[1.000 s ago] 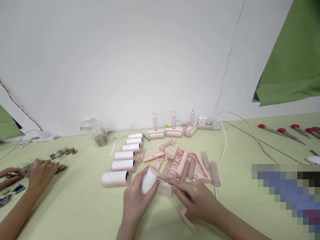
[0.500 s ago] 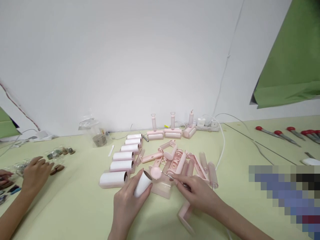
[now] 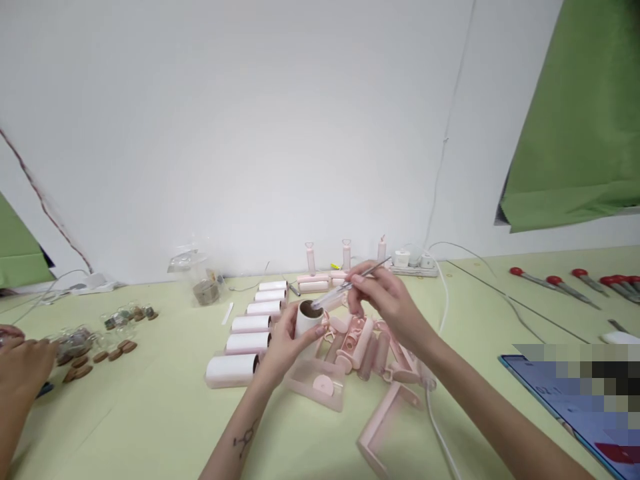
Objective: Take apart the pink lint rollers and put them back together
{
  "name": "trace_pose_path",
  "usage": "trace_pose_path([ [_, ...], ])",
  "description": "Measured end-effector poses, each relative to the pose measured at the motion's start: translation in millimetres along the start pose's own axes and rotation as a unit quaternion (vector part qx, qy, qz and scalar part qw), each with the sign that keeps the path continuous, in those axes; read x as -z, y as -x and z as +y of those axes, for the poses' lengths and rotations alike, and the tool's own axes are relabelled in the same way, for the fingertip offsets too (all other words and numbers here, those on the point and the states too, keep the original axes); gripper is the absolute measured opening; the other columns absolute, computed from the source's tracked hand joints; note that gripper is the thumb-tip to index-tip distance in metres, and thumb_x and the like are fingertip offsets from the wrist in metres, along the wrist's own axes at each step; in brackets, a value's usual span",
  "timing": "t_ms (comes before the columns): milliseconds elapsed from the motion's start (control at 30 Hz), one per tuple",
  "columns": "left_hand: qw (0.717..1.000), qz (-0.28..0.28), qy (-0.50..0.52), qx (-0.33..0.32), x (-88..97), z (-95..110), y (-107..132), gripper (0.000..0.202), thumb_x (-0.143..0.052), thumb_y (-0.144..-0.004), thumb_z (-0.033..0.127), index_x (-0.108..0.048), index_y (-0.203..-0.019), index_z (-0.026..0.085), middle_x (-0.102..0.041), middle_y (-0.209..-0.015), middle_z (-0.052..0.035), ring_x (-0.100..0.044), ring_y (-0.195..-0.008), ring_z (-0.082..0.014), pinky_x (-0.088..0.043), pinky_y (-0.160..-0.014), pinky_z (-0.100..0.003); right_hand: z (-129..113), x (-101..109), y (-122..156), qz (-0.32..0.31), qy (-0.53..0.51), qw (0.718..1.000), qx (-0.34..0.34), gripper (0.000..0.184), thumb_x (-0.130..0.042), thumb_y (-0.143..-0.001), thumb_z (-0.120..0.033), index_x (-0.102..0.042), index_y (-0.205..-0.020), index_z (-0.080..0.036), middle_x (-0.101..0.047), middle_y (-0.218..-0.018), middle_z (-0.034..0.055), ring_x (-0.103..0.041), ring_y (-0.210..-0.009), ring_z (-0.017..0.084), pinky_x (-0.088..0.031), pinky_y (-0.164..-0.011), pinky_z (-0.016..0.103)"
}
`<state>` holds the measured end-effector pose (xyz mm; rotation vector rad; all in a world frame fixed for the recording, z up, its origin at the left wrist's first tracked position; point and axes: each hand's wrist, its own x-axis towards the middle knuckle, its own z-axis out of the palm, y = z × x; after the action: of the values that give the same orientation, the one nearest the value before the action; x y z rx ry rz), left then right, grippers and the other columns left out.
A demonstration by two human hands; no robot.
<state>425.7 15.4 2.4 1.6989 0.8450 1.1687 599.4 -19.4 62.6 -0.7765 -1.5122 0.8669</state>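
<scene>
both hands (image 3: 285,343) clamped, left on near-upright white roll (image 3: 306,324), open end up, right (image 3: 384,298) on slanted tool (image 3: 376,266)

Soft light brightens the wall (image 3: 300,147); the lower right is pixelated.

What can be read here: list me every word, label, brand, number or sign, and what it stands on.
No text can be read with certainty.
Blue-edged screen: pale characters, too blurred and partly pixelated to quote.
Left forearm: a dark line-drawn mark, no readable letters.
White charger: any marking is too small to read.
Held white tube: no lettering shows.
</scene>
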Motion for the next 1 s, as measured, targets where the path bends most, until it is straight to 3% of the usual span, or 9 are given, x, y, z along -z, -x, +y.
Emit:
trace_pose_path([
  [100,0.999,-0.027,0.027,0.008,-2.2,-6.5,-1.8,0.038,-0.059,-0.072,0.033,-0.048,-0.104,0.018,-0.058,-0.102,-0.0052,-0.054,-0.097,-0.0195,-0.044,-0.081,-0.027,15.0,-12.1,-9.2,-0.066,0.077,0.994,-0.046,0.018,-0.045,-0.081,-0.033,-0.053,-0.08,-0.017,-0.054,-0.056,-0.0013,-0.051,-0.052,0.012,-0.041,-0.051,0.023],
  [267,0.992,-0.027,-0.121,-0.036,-1.2,-18.3,5.3,0.04,-0.066,-0.065,0.028,-0.052,-0.102,0.022,-0.057,-0.107,-0.0031,-0.05,-0.103,-0.0201,-0.038,-0.09,-0.031,41.1,-13.5,-5.8,-0.163,0.305,0.934,-0.094,0.018,-0.053,-0.071,-0.027,-0.062,-0.058,-0.018,-0.059,-0.095,0.0039,-0.055,-0.064,0.013,-0.036,-0.045,0.02],
  [400,0.988,-0.082,-0.126,-0.047,-5.1,-22.5,9.1,0.041,-0.067,-0.064,0.026,-0.052,-0.101,0.021,-0.058,-0.102,-0.003,-0.052,-0.098,-0.0196,-0.04,-0.087,-0.031,44.2,-13.1,1.0,-0.216,0.33,0.913,-0.105,0.024,-0.045,-0.07,-0.015,-0.054,-0.048,-0.016,-0.063,-0.091,0.0024,-0.047,-0.045,0.006,-0.024,-0.035,0.019],
  [500,0.99,-0.079,-0.108,-0.054,-5.5,-24.4,9.6,0.043,-0.066,-0.066,0.026,-0.049,-0.104,0.021,-0.056,-0.105,-0.0036,-0.051,-0.101,-0.0195,-0.039,-0.089,-0.031,34.4,-12.6,0.2,-0.226,0.324,0.914,-0.096,0.025,-0.045,-0.074,-0.019,-0.053,-0.051,-0.016,-0.061,-0.102,0.0023,-0.053,-0.053,0.009,-0.031,-0.039,0.02],
  [567,0.993,-0.046,-0.096,-0.058,-1.8,-23.4,10.0,0.051,-0.064,-0.068,0.026,-0.041,-0.114,0.023,-0.053,-0.111,-0.0043,-0.05,-0.104,-0.019,-0.038,-0.09,-0.03,20.8,-8.1,-2.0,-0.2,0.294,0.932,-0.075,0.025,-0.044,-0.081,-0.029,-0.058,-0.063,-0.018,-0.057,-0.111,0.002,-0.058,-0.079,0.017,-0.042,-0.053,0.022],
  [667,0.986,-0.027,-0.145,-0.076,6.7,-15.6,13.0,0.051,-0.06,-0.073,0.027,-0.037,-0.118,0.025,-0.049,-0.118,-0.0044,-0.046,-0.109,-0.0186,-0.035,-0.093,-0.03,-5.5,5.8,-2.4,-0.051,0.19,0.98,0.005,0.027,-0.034,-0.088,-0.036,-0.056,-0.087,-0.021,-0.056,-0.112,0.0032,-0.052,-0.101,0.019,-0.045,-0.077,0.029],
  [800,0.909,-0.165,-0.36,-0.128,9.7,-3.3,21.1,0.05,-0.057,-0.072,0.023,-0.043,-0.119,0.03,-0.054,-0.111,-0.0034,-0.048,-0.104,-0.0212,-0.037,-0.088,-0.03,-33.7,25.5,6.9,0.122,0.078,0.981,0.132,0.024,-0.032,-0.091,-0.035,-0.05,-0.086,-0.02,-0.061,-0.086,0.0032,-0.058,-0.088,0.017,-0.046,-0.081,0.034],
  [900,0.828,-0.235,-0.483,-0.158,4.9,-5.0,25.7,0.053,-0.059,-0.069,0.028,-0.044,-0.12,0.031,-0.058,-0.091,-0.003,-0.054,-0.085,-0.0216,-0.041,-0.072,-0.029,-42.5,31.8,15.7,0.135,0.069,0.976,0.156,0.023,-0.035,-0.09,-0.033,-0.052,-0.081,-0.02,-0.059,-0.081,0.0032,-0.058,-0.084,0.017,-0.046,-0.08,0.035],
  [1000,0.79,-0.251,-0.526,-0.189,1.5,-15.0,25.9,0.053,-0.055,-0.073,0.046,-0.043,-0.122,0.029,-0.056,-0.086,-0.0039,-0.054,-0.079,-0.0212,-0.041,-0.069,-0.03,-44.0,30.1,20.9,0.104,0.052,0.979,0.168,0.022,-0.037,-0.089,-0.031,-0.054,-0.08,-0.02,-0.058,-0.081,0.0032,-0.058,-0.083,0.018,-0.047,-0.078,0.034],
])
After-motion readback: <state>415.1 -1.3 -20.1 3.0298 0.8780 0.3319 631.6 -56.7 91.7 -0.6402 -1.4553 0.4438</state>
